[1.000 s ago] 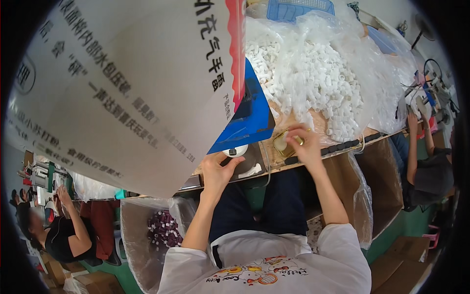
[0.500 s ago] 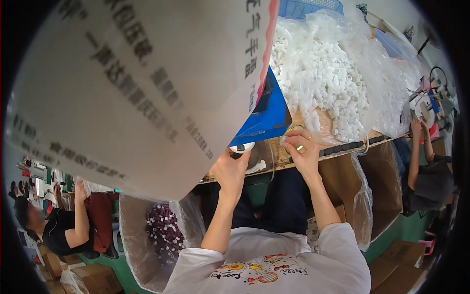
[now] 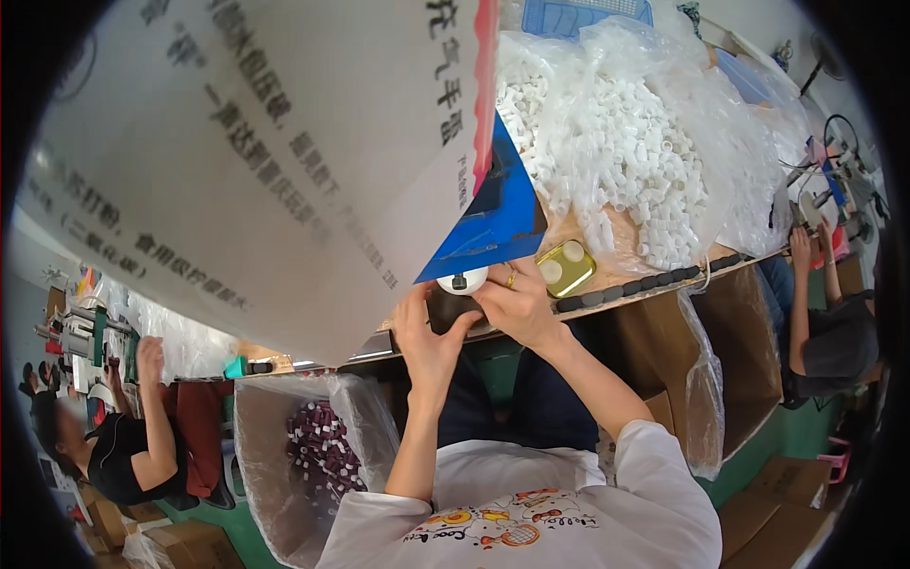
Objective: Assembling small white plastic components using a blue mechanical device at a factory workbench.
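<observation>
Small dark bottle-like piece [image 3: 445, 308] with a white round cap [image 3: 463, 280] on its far end, held at the near edge of the workbench [image 3: 664, 284], centre of view. Long axis runs near-to-far, cap end pointing away from the person; a small dark spot shows on the cap's face. Much of the dark body is hidden by fingers.

Left hand [image 3: 428, 337]: fingers curled around the dark piece from the left and below, closed in a grip. Right hand [image 3: 517, 303]: fingers bent over the cap and the piece's right side, pinching it; a ring on one finger.

Just right of the hands, a gold-coloured tin [image 3: 567, 267] on the bench. Far right, a clear bag of white caps [image 3: 645, 152]. Near left, a lined box of dark purple pieces [image 3: 322, 450]. A large printed sheet [image 3: 265, 152] covers the upper left.
</observation>
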The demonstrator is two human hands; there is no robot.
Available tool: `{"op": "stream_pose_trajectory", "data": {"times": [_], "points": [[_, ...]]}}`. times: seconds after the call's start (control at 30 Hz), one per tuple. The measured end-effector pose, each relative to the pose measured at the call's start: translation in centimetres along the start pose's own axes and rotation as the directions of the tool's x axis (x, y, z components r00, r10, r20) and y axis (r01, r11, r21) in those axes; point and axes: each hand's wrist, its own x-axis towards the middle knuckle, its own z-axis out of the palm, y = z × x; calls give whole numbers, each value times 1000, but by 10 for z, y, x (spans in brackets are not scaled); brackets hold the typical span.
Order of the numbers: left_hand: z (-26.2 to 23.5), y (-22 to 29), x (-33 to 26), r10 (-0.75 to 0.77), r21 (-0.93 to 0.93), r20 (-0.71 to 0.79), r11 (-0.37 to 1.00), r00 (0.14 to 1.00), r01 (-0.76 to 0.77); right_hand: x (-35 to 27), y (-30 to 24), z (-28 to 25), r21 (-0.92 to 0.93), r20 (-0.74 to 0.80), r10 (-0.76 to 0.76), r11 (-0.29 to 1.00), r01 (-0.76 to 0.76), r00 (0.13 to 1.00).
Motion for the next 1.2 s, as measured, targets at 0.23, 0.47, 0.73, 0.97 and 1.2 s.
{"op": "stream_pose_trajectory", "data": {"times": [0.23,0.47,0.73,0.97,1.2], "points": [[-48,10,2,-179,-117,-150,980,972,162,-9,62,-23,-11,-241,348,932,-361,906],[-17,19,16,-25,-12,-33,1000,999,24,-1,153,-29,-370,186,604,774,-514,775],[20,1,16,34,-61,-101,997,994,-40,-11,143,-15,-524,374,531,797,-299,761],[-25,21,36,-229,-293,99,923,968,248,-12,111,-6,-21,292,580,799,-602,760],[-201,-78,-64,-417,864,92,485,904,136,4,10,-7,304,446,588,610,-732,675]]}}
